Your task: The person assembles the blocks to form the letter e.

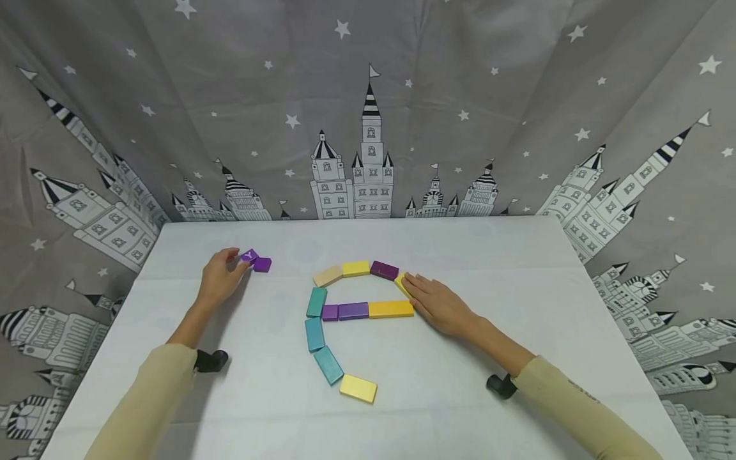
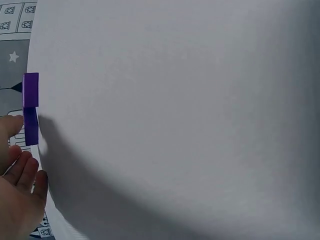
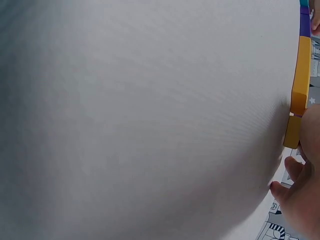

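Note:
My left hand [image 1: 221, 276] is at the far left of the table, beside two purple blocks. Its thumb and index finger are spread at the near edge of the purple block with a white mark [image 1: 250, 255]; whether they touch it I cannot tell. Against that block lies a plain purple block [image 1: 262, 264]. My right hand [image 1: 441, 306] lies flat with fingers extended, its fingertips resting on a yellow block [image 1: 402, 285] that they partly cover. In the right wrist view that yellow block [image 3: 292, 132] shows beside the long orange-yellow block [image 3: 301, 75].
Blocks form a curved outline: teal blocks [image 1: 315, 301] on the left, a tan block [image 1: 328, 276], a yellow block [image 1: 356, 268] and a dark purple block [image 1: 384, 270] on top, a pale yellow block [image 1: 358, 388] below. A middle bar includes a violet block [image 1: 353, 311]. A castle-print curtain [image 1: 437, 128] stands behind.

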